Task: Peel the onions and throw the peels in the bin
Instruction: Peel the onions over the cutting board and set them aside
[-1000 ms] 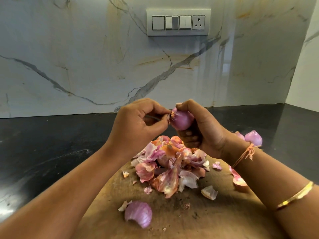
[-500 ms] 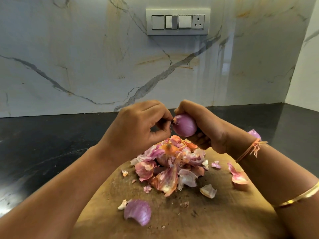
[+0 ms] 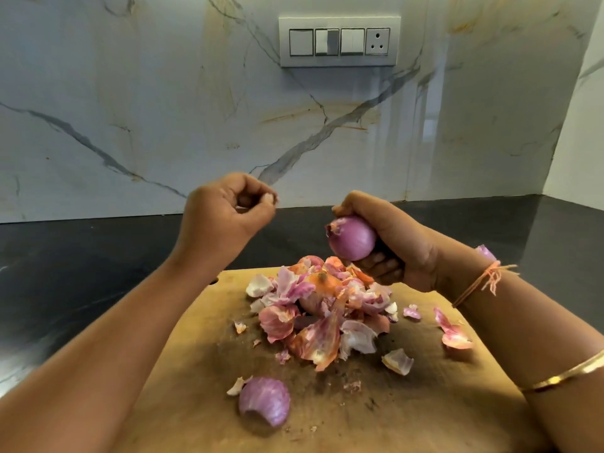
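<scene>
Right hand (image 3: 392,243): clasps the round purple onion (image 3: 353,238), held just above the far edge of the board.
Left hand (image 3: 225,220): raised well apart from it, fingers curled to thumb; whether a scrap is pinched cannot be told.
Heap of pink-and-orange papery peels (image 3: 320,308): on the worn wooden chopping board (image 3: 425,403).
Black stone countertop (image 3: 65,256): under the board.

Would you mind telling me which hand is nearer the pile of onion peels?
Right. The right hand, gripping the onion, is just above the far right edge of the pile of onion peels; the left hand is higher, well off to the pile's left.
</scene>
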The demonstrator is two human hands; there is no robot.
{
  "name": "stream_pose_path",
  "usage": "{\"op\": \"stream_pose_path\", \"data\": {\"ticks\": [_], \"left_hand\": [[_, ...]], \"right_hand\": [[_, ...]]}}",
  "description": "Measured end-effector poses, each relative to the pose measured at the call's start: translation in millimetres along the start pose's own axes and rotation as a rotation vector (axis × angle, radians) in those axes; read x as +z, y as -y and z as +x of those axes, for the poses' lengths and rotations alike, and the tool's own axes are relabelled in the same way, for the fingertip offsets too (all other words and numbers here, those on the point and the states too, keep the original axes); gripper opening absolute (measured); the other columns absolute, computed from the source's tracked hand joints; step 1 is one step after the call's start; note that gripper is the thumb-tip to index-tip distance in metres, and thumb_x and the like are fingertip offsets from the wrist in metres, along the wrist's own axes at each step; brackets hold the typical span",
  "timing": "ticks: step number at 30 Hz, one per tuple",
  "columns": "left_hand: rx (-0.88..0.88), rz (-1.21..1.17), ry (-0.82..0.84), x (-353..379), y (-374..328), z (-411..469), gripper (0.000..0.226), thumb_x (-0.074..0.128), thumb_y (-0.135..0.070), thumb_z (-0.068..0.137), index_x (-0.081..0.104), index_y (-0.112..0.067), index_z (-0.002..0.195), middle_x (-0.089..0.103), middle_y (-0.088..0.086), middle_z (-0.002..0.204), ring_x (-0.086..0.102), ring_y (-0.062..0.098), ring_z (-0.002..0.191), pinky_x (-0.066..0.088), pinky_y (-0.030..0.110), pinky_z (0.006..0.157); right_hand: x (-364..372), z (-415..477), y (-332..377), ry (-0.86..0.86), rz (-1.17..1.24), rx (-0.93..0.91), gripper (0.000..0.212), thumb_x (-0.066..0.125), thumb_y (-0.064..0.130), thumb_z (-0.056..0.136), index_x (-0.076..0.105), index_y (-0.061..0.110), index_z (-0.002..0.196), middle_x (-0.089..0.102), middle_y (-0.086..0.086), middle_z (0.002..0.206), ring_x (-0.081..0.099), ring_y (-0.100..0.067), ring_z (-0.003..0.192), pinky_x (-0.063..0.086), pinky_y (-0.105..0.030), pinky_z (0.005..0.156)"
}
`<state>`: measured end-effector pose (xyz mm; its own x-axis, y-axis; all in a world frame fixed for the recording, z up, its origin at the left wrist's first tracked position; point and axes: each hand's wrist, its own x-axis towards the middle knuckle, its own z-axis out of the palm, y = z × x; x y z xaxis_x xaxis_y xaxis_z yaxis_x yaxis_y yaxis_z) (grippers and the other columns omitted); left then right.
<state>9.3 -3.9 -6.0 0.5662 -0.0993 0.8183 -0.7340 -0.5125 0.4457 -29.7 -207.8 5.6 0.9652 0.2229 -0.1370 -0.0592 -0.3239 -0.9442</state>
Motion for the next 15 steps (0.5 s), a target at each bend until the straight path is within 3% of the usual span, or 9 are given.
{"op": "stream_pose_path", "data": {"ticks": [4,9,12,15], "left_hand": [[-0.011,-0.001,0.234,10,-4,-7,0.01,0.071,-0.011,0.082,0.07,-0.021,0.08,0.07,-0.008,0.076,0.066,0.004,0.067,0.054,0.016,0.065],[-0.028,-0.043,0.231,8,-5,-5,0.011,0.074,-0.01,0.079,0.071,-0.02,0.083,0.071,-0.007,0.078,0.067,0.005,0.069,0.057,0.022,0.07],[-0.045,-0.084,0.2,6,-8,-4,0.026,0.071,-0.007,0.082,0.067,-0.032,0.087,0.071,-0.011,0.081,0.068,0.003,0.073,0.056,0.018,0.073],[-0.05,-0.067,0.176,6,-14,-5,0.029,0.069,-0.007,0.083,0.067,-0.036,0.081,0.068,-0.022,0.071,0.067,-0.002,0.069,0.051,0.009,0.068]], "right_hand": [[4,5,-5,-0.078,0.057,-0.158,0.042,0.045,0.045,0.091,0.058,0.006,0.097,0.051,-0.007,0.071,0.038,-0.012,0.055,0.032,-0.022,0.052],[7,8,-6,-0.023,0.147,-0.318,0.017,0.054,0.018,0.094,0.05,0.012,0.109,0.058,-0.016,0.102,0.06,-0.021,0.072,0.054,-0.028,0.066],[6,9,-7,-0.053,0.192,-0.391,0.025,0.058,0.013,0.091,0.05,0.02,0.113,0.059,-0.012,0.109,0.066,-0.023,0.086,0.058,-0.029,0.076],[6,11,-10,-0.077,0.177,-0.45,0.039,0.061,0.011,0.088,0.051,0.02,0.125,0.058,-0.009,0.114,0.066,-0.024,0.094,0.058,-0.03,0.082]]}}
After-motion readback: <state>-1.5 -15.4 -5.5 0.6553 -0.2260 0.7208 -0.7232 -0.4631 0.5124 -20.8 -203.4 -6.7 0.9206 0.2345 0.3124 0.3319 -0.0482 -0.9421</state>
